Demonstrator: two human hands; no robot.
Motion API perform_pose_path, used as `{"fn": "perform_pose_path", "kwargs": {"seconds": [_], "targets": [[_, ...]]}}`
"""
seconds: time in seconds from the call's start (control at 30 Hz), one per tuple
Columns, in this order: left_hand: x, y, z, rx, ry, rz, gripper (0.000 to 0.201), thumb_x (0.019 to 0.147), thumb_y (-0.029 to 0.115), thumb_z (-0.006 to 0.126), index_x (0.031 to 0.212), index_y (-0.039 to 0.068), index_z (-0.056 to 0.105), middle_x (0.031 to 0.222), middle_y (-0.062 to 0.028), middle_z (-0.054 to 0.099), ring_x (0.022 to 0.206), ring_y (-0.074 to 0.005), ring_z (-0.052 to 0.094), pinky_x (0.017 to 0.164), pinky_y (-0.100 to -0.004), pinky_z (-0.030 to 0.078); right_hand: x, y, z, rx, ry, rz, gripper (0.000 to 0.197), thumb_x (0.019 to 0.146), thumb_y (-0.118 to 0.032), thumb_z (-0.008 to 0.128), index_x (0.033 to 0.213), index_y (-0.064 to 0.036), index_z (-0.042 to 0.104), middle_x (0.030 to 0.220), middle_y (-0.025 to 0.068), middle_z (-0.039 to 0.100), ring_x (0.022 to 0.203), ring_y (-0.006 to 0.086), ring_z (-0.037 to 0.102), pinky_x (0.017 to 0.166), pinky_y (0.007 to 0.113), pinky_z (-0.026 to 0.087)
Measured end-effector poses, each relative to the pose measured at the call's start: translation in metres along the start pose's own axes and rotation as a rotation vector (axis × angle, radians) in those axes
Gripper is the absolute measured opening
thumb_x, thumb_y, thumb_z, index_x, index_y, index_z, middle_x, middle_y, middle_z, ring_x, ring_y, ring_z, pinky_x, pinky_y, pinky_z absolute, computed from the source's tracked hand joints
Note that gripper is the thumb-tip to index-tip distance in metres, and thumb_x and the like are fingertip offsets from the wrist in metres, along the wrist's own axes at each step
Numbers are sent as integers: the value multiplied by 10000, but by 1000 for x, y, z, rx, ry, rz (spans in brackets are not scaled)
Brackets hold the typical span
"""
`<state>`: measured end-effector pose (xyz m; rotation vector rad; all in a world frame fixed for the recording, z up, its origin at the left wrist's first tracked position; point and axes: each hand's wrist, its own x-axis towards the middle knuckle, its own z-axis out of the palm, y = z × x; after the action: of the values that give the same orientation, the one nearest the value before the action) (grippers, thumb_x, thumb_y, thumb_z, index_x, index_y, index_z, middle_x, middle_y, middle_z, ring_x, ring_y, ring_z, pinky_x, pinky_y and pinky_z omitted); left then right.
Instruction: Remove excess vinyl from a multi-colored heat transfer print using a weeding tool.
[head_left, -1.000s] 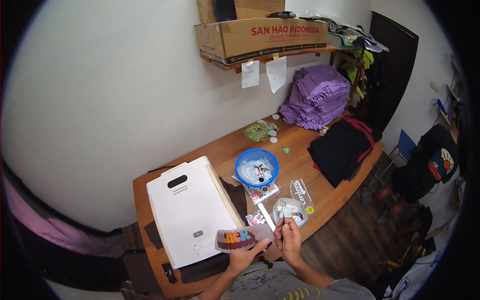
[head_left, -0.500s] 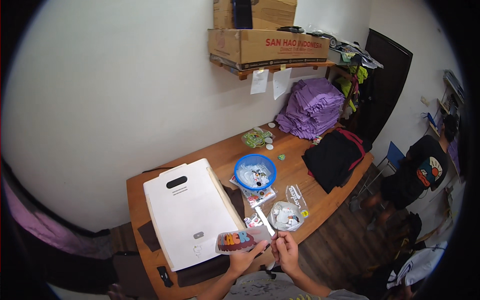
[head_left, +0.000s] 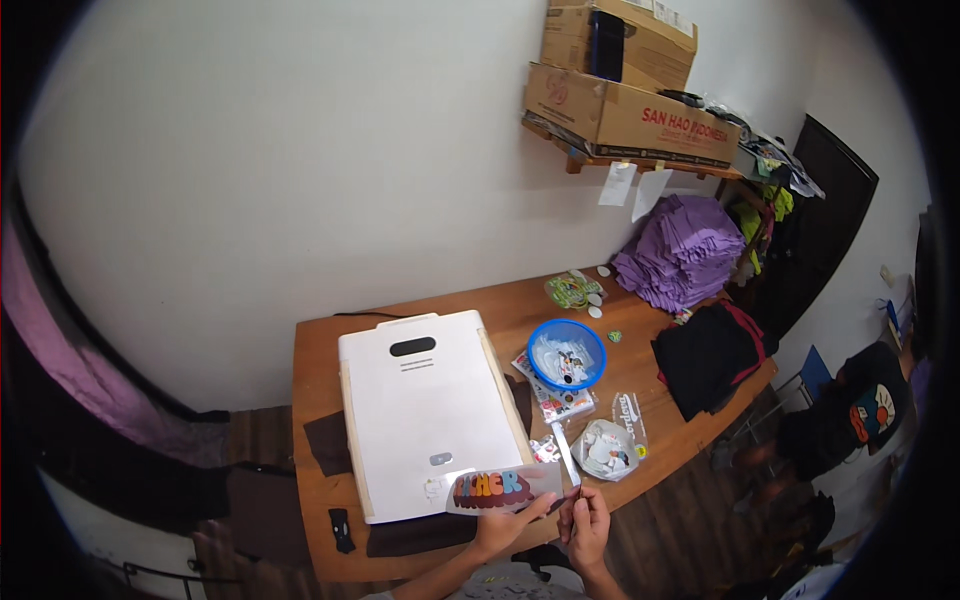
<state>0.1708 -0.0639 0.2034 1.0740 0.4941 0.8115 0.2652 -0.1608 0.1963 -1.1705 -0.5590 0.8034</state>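
My left hand pinches the right end of a clear transfer film printed with colourful bubble lettering over a dark red scalloped band. The film is held above the near edge of a white flat machine. Beside the film's right end, my right hand is closed, with a narrow white strip rising from its fingertips. What else the fingers grip is too small to make out. Just beyond stands a whitish bowl with scraps in it. A blue-rimmed basin with more pieces sits farther back.
Purple folded cloth is piled at the table's back right, near black garments. Cardboard boxes rest on a wall shelf. Dark cloth lies under the machine. At the right, a person stands by a blue chair.
The view has turned left, so the scene sits farther right in the picture. Both hands keep hold near the film's right end; the lettering now faces me more squarely.
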Motion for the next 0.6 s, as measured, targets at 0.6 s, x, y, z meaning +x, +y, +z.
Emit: {"fn": "perform_pose_path", "kwargs": {"seconds": [0.6], "targets": [[17, -18, 38, -14, 259, 144, 301, 769, 15, 617, 1027, -52, 479, 775, -74, 600, 670, -91, 576, 596, -185, 484, 88, 35, -51, -32, -407, 34, 244, 904, -242, 417, 1062, -57, 387, 599, 39, 456, 392, 79, 391, 342, 187, 318]]}}
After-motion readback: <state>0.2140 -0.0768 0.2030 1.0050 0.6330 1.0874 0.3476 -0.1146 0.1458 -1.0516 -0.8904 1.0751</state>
